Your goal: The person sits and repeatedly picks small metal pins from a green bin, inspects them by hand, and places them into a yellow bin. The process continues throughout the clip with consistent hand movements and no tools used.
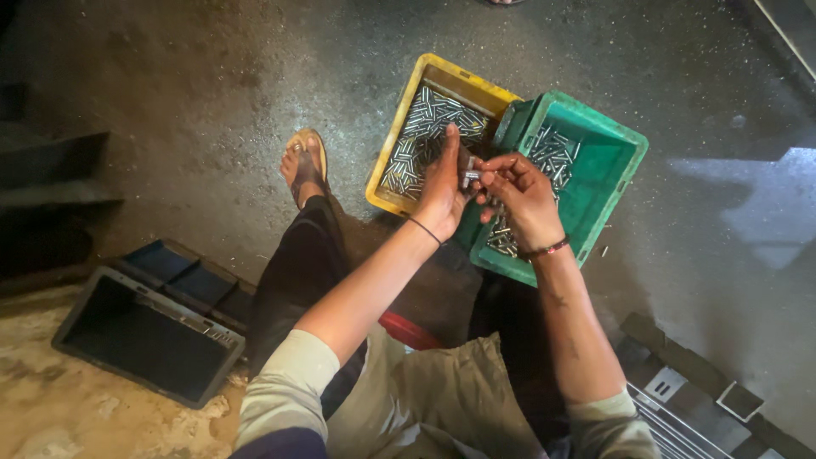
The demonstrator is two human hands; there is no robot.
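Your left hand (442, 183) and right hand (518, 191) meet over the seam between two crates, fingers of both pinched shut on a small silvery metal part (470, 175) held between them (too small to make out its shape). At 11 o'clock from the hands sits the yellow plastic crate (384, 170) of short metal pins (425, 127); at 2 o'clock, the green plastic crate (612, 183).

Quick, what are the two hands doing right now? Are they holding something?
Left hand: fingers curled, touching a small metal piece over the yellow crate.
Right hand: pinched shut on the same small metal piece, above the green crate.
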